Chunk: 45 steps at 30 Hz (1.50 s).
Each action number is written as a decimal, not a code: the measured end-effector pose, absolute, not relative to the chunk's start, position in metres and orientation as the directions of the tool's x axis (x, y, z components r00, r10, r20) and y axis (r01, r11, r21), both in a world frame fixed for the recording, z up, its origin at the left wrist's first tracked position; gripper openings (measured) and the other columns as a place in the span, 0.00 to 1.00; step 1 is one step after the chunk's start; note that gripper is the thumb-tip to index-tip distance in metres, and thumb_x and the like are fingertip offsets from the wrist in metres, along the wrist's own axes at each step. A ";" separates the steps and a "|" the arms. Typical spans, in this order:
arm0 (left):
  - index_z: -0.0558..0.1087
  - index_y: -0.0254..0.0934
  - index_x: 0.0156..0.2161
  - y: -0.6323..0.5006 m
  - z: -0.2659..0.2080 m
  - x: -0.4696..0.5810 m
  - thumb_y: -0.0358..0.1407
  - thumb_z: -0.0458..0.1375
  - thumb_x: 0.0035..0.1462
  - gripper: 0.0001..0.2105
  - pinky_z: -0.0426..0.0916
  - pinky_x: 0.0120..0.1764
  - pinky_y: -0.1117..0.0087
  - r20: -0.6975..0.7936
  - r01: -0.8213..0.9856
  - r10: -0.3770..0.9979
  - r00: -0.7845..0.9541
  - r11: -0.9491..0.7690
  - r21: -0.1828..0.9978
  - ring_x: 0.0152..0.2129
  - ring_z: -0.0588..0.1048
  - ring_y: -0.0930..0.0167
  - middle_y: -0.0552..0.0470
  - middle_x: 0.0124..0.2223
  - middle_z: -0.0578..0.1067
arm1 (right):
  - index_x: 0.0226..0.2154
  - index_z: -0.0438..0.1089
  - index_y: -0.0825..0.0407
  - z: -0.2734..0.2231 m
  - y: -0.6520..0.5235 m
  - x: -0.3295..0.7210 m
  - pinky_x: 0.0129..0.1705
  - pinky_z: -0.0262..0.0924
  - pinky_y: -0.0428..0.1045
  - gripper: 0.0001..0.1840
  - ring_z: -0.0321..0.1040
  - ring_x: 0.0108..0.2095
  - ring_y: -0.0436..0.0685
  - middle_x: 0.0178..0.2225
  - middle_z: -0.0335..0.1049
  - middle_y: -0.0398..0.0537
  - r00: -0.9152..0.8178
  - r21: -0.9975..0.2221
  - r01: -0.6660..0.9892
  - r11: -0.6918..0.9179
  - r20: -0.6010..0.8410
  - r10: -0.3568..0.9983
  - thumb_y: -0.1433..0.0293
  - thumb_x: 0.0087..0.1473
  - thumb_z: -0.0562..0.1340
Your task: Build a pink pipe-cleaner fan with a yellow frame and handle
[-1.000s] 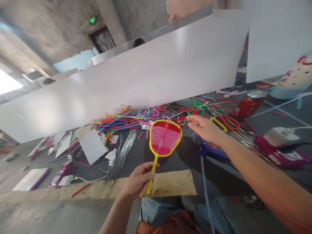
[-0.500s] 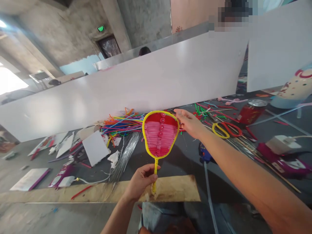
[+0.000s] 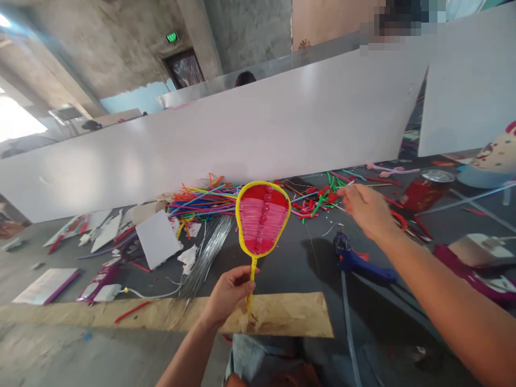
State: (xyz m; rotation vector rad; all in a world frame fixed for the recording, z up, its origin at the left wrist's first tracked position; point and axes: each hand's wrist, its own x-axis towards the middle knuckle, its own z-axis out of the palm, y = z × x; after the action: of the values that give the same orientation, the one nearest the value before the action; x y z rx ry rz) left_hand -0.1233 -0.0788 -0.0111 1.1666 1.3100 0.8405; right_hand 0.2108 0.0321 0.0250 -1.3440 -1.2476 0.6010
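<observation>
My left hand (image 3: 228, 294) is closed around the yellow handle of a small fan-shaped craft piece (image 3: 250, 226), held upright over the table's front edge. Yellow pipe cleaner outlines the fan; its face is red and pink, with a row of round pink beads down the middle. To the right, my right hand (image 3: 371, 209) is apart from the fan, its fingers loosely bent and somewhat spread above red and green pipe cleaner pieces (image 3: 322, 199). I see nothing clearly held in it. A blue glue gun (image 3: 363, 266) lies below that hand.
Bundled colourful pipe cleaners (image 3: 201, 201) and thin wires (image 3: 212, 244) lie behind and left of the fan. A white card (image 3: 158, 239) is further left. On the right stand a red can (image 3: 427, 191) and a white charger (image 3: 479, 250). A white partition (image 3: 242, 129) runs behind.
My right hand has left the fan's upper right rim and moved right, over the pipe cleaner pieces. My left hand still holds the fan, and the view has shifted slightly.
</observation>
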 end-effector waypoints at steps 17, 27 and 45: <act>0.70 0.34 0.38 -0.058 -0.011 -0.086 0.39 0.66 0.42 0.18 0.57 0.20 0.79 -0.483 0.161 0.809 0.335 0.456 0.875 0.19 0.61 0.80 0.60 0.25 0.65 | 0.53 0.66 0.54 -0.063 -0.101 0.262 0.48 0.65 0.59 0.20 0.71 0.44 0.62 0.46 0.75 0.55 -0.288 -0.159 0.922 0.352 0.324 0.901 0.69 0.59 0.53; 0.67 0.36 0.33 -0.058 -0.025 -0.072 0.38 0.62 0.44 0.12 0.63 0.17 0.76 -0.524 0.380 0.753 0.398 0.385 0.841 0.16 0.67 0.76 0.60 0.23 0.69 | 0.48 0.69 0.54 -0.063 -0.070 0.284 0.41 0.68 0.58 0.18 0.72 0.39 0.64 0.40 0.77 0.55 -0.274 -0.113 0.928 0.354 0.433 0.858 0.70 0.58 0.51; 0.67 0.35 0.20 0.052 0.026 -0.085 0.33 0.52 0.53 0.12 0.53 0.25 0.73 0.092 0.910 0.986 0.136 -0.161 0.382 0.20 0.63 0.75 0.57 0.19 0.65 | 0.45 0.71 0.54 -0.041 -0.048 0.277 0.39 0.67 0.61 0.18 0.73 0.38 0.67 0.40 0.76 0.57 -0.299 -0.025 0.939 0.343 0.433 0.850 0.63 0.60 0.52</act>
State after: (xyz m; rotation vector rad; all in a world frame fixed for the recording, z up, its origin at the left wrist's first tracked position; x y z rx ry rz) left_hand -0.0853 0.0518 0.0263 2.1782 1.8643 0.4748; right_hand 0.2772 -0.0483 -0.0407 -1.5776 -2.2424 -0.3303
